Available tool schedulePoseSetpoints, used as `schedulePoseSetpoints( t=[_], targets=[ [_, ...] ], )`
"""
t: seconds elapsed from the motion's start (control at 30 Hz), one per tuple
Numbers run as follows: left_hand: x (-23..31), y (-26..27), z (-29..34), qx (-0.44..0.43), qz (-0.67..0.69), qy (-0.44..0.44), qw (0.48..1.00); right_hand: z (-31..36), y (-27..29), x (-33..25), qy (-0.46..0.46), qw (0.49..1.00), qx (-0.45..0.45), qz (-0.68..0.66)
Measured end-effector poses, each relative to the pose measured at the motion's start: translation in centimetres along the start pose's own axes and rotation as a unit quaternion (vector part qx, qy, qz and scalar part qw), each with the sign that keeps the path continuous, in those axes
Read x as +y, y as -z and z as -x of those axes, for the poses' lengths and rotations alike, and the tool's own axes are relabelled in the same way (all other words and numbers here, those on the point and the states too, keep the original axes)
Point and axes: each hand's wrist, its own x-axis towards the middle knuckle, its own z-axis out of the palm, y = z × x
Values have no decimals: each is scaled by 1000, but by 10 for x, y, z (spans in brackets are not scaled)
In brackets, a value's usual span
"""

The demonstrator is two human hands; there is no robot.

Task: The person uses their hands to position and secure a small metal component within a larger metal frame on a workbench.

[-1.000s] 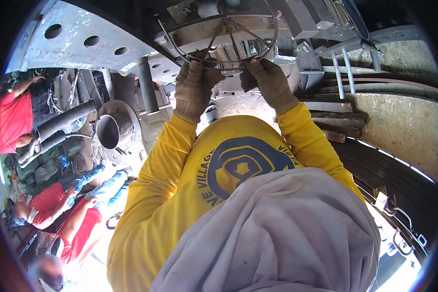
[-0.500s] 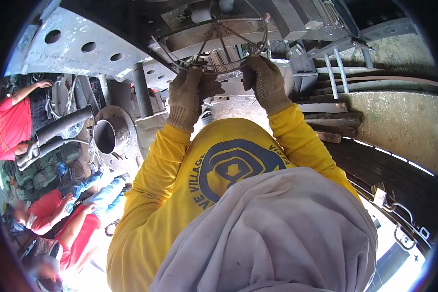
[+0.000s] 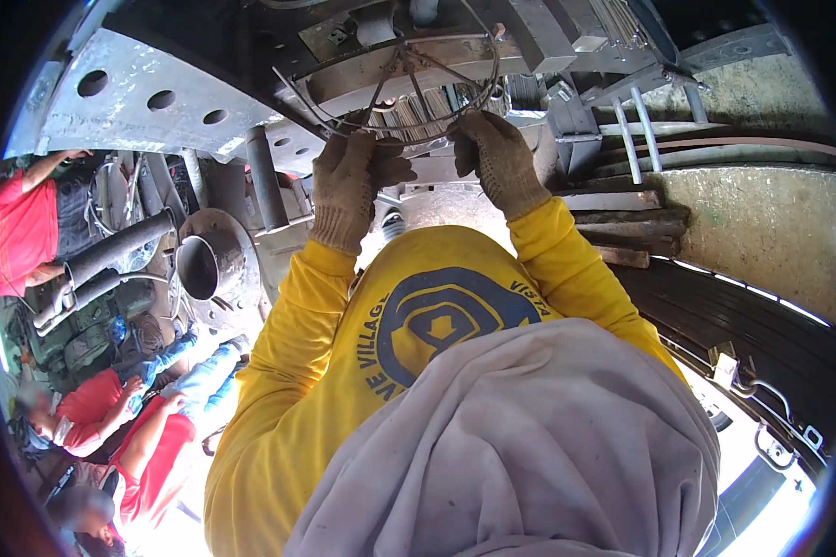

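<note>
Both my hands wear brown knit work gloves and are raised at the top middle. Between them is a round frame (image 3: 418,142) of thin metal rod, with several spokes running to a joint near its far side. My left hand (image 3: 348,181) grips the near rim at its left, fingers pointing inward. At the rim's right part my right hand (image 3: 500,162) is closed, thumb and fingers pinching the rod. Behind the frame lies a row of thin stacked metal pieces (image 3: 413,111), partly hidden by the rods.
A steel beam with round holes (image 3: 130,93) spans the upper left, above a flanged pipe (image 3: 200,265). Several people in red shirts (image 3: 153,455) are at the left. Bars (image 3: 627,225) are stacked at the right, near upright metal tubes (image 3: 647,130).
My hands and the rod frame have shifted slightly left. My grip on the rim looks the same. The surroundings have shifted slightly in view.
</note>
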Motion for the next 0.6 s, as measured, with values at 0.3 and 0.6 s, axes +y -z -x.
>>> schedulePoseSetpoints(
  t=[0.3, 0.6],
  targets=[
    [4, -4, 2, 11, 5, 11, 1000, -2, 3, 3, 23, 999, -15, -17],
    [-13, 3, -5, 1, 48, -18, 999, -11, 9, 23, 24, 999, -18, -41]
  ],
)
